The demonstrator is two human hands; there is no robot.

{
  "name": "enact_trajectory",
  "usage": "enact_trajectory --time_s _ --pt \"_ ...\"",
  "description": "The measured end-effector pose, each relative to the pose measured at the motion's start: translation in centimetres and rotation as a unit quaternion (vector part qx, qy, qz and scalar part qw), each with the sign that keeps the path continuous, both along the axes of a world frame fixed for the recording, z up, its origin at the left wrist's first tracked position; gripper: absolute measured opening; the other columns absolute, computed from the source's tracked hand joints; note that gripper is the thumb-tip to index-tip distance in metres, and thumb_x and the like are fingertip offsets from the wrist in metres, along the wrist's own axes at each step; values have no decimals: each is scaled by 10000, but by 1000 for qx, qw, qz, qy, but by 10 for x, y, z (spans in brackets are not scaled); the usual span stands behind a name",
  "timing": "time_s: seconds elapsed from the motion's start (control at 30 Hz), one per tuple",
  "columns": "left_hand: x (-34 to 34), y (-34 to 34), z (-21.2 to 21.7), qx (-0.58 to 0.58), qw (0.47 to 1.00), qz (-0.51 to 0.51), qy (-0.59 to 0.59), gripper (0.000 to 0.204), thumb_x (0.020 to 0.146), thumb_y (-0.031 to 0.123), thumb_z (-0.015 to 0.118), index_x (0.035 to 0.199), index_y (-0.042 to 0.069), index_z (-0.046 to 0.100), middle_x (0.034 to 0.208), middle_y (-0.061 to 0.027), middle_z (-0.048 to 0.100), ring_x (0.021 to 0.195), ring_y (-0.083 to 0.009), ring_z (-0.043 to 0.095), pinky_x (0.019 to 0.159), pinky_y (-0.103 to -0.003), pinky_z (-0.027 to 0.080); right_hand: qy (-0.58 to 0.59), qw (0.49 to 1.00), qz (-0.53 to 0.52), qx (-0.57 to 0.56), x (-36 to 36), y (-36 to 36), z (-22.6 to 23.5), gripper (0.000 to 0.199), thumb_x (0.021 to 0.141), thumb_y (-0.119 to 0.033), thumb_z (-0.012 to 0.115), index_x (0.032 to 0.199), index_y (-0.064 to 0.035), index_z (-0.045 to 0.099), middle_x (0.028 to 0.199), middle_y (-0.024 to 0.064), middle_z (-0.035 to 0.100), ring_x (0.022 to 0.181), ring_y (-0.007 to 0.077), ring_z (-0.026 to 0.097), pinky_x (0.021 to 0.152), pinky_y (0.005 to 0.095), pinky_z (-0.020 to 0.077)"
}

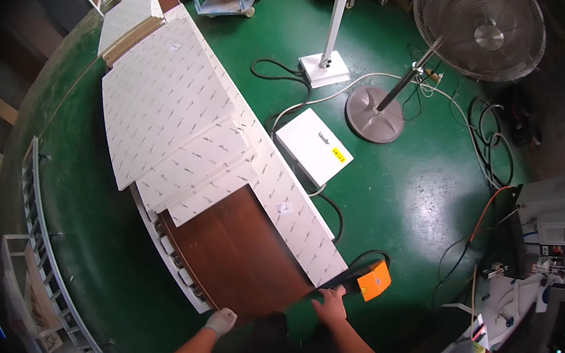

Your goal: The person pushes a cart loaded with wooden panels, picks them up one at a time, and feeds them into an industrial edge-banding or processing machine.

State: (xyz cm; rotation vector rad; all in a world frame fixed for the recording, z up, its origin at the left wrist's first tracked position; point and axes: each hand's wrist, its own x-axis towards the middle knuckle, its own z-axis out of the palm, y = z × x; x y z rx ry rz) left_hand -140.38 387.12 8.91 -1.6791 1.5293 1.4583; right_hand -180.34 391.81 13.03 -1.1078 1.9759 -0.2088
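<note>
Green floor; brown board (238,249) under both hands' (331,305) grip.

Green floor (400,191); brown panel (238,249) near; white sheets (164,105) with faint grey speckle far left; orange box (374,281) right; white case (314,145) bearing a yellow label.

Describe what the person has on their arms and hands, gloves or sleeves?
The left hand wears a pale, whitish glove; the forearm above it is bare. The right hand has no glove, and its forearm is bare too. Dark short sleeves show at the picture's lower edge on both arms. No watch or band can be made out.
</note>
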Motion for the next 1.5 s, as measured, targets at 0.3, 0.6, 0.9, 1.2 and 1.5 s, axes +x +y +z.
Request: enact_trajectory --time_s 0.3,0.6,0.9,1.2,1.5 --pt "-70 -13 -24 -60 982 126 126 325 972 289 537 1079 26 694 1043 -193 715 1018 -362 676 924 -437 513 122 985 -87 -90 -135 -12 218 370 915 -287 683 1226 -87 691 1189 170 695 1103 390 654 957 456 522" --pt "-194 12 36 -47 977 4 207 334 957 276 574 1116 3 683 1083 -197 701 1045 -344 666 929 -409 503 328 926 -161 -97 -260 177 261 314 960 -319 652 1123 -54 696 1135 164 668 1028 389 634 898 465 514" --pt "-190 37 86 -87 980 -95 148 354 985 288 580 1158 -7 672 1158 -209 691 1129 -359 651 981 -411 494 328 887 -237 -220 -255 201 230 250 912 -329 677 836 -91 679 758 119 622 702 334 629 679 471 492" --pt "-188 8 108 -156 968 -91 172 376 998 310 588 1199 -1 652 1220 -226 671 1178 -394 620 1016 -428 484 341 892 -282 -91 -259 211 203 330 979 -397 583 952 -80 668 1026 154 686 942 417 666 790 537 492" --pt "-32 9 20 -230 958 70 159 397 980 354 572 1163 15 671 1193 -237 676 1172 -413 616 1016 -459 477 425 875 -212 -89 -272 216 186 326 939 -382 594 883 -75 690 950 170 697 935 418 647 807 543 487"
